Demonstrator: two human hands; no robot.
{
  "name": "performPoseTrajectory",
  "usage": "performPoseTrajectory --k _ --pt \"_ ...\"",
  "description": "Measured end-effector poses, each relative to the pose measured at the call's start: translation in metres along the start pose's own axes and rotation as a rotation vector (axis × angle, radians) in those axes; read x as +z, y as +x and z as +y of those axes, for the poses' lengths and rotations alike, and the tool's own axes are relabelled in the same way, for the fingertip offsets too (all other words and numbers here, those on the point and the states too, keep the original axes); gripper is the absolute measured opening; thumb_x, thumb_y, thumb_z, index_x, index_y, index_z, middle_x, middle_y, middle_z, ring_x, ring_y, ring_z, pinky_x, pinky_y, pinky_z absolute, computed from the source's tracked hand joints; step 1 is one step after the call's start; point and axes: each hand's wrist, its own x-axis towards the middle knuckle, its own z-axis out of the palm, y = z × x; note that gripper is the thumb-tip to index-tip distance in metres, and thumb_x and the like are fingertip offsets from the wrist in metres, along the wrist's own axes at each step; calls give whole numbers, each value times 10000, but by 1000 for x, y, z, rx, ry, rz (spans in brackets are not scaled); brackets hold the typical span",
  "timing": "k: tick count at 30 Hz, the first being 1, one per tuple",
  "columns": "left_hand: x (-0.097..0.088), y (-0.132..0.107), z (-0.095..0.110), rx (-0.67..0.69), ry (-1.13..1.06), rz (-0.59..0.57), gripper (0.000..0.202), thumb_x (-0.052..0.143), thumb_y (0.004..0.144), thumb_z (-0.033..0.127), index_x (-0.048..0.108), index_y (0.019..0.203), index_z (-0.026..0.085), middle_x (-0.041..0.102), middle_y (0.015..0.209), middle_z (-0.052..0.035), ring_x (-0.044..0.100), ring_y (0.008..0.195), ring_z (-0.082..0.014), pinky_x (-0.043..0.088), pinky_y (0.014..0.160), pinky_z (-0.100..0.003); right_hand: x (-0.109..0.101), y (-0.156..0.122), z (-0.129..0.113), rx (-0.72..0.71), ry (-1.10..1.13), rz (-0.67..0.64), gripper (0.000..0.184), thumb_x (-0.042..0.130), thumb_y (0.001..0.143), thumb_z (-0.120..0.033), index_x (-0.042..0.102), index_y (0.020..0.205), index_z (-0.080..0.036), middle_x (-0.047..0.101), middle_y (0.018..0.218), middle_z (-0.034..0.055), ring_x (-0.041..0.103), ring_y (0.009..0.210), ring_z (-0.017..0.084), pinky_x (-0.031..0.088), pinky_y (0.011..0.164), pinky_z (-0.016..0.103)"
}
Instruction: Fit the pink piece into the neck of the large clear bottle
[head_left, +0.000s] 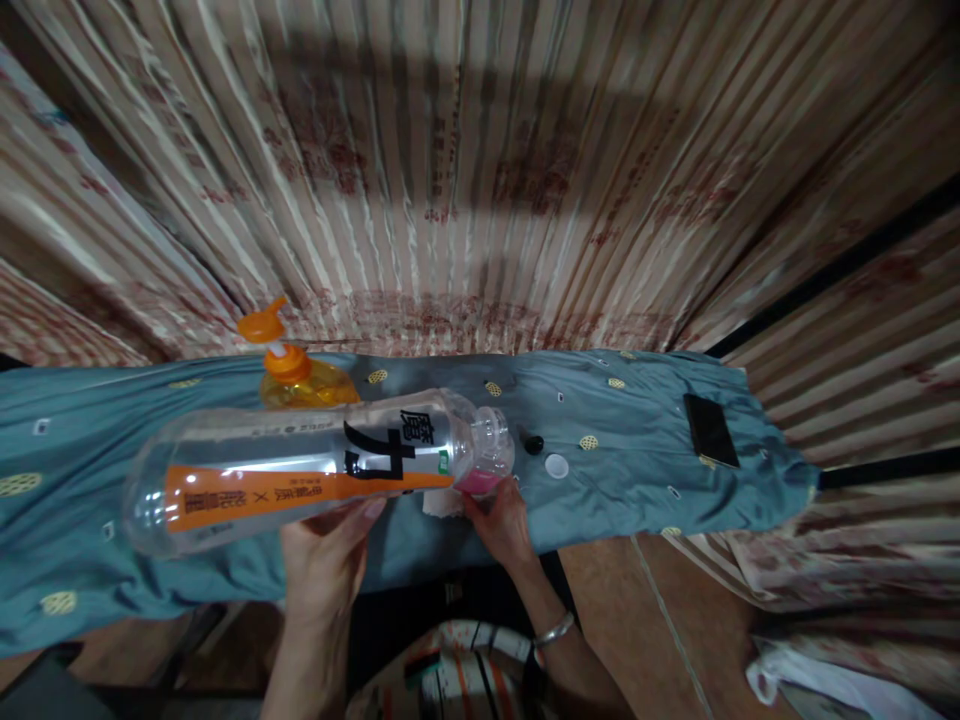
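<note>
My left hand (328, 553) grips a large clear plastic bottle (300, 470) with an orange and black label, held on its side with the open neck pointing right. My right hand (501, 520) is closed on a small pink thing (480, 482) right under the bottle's mouth; I cannot make out what it is. A white piece of cloth or paper (442, 503) lies just under the bottle beside that hand. A white cap (556, 465) and a small black cap (533, 444) lie on the blue cloth (645, 450) a little to the right.
An orange pump bottle of yellow liquid (296, 375) stands behind the clear bottle. A dark phone (710, 431) lies at the cloth's right end. Striped curtains (480, 180) hang behind. A white bag (825, 680) sits on the floor at bottom right.
</note>
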Motion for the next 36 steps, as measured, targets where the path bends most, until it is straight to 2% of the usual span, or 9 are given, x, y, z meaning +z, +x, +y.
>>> performPoseTrajectory --k 2,5,12,19,26,29,33,36 --pt "-2 1 1 0 1 -13 381 984 383 231 703 641 223 724 603 2 747 624 -269 662 683 -424 0 0 1 2 -3 -2 305 713 851 -300 575 1092 -173 704 1102 176 689 1118 344 617 884 492" --pt "-1 0 3 -2 1 -12 398 991 373 236 729 672 222 731 614 3 737 594 -248 660 661 -397 0 0 0 16 -6 -7 318 724 839 -292 578 1095 -170 705 1108 177 690 1112 349 618 878 495" --pt "10 -3 8 8 -6 22 427 1007 315 313 697 590 215 690 549 13 719 564 -223 646 646 -359 0 0 -1 28 -6 -16 333 728 841 -291 586 1119 -173 710 1114 170 689 1111 338 617 887 482" --pt "14 -5 11 -32 20 63 459 1010 268 337 671 545 199 695 538 -8 722 557 -232 638 634 -332 0 1 -1 25 5 -9 310 736 838 -302 595 1081 -172 713 1005 139 695 1105 339 615 891 471" --pt "3 -5 -3 91 -53 14 367 990 457 224 753 736 203 754 682 6 754 653 -228 649 674 -328 1 -1 0 17 11 -3 265 712 857 -305 586 1055 -181 706 1109 174 692 1113 344 616 880 482" --pt "1 -5 -5 87 -46 -4 376 990 459 224 750 746 199 749 669 1 757 660 -238 649 678 -336 0 -1 0 7 15 -3 269 704 868 -312 580 1068 -181 707 1113 171 699 1097 338 617 875 476" --pt "3 -8 -1 51 -52 2 377 996 465 239 742 741 197 744 669 10 743 649 -192 635 703 -294 0 -1 -1 -17 7 1 288 680 888 -328 569 1105 -173 706 1102 171 700 1091 339 615 870 483" --pt "7 -12 3 18 -52 4 382 998 473 266 746 752 196 756 694 4 745 665 -185 627 723 -278 1 -2 0 -8 5 2 248 668 899 -338 570 1066 -184 705 1081 172 704 1073 339 620 849 478"
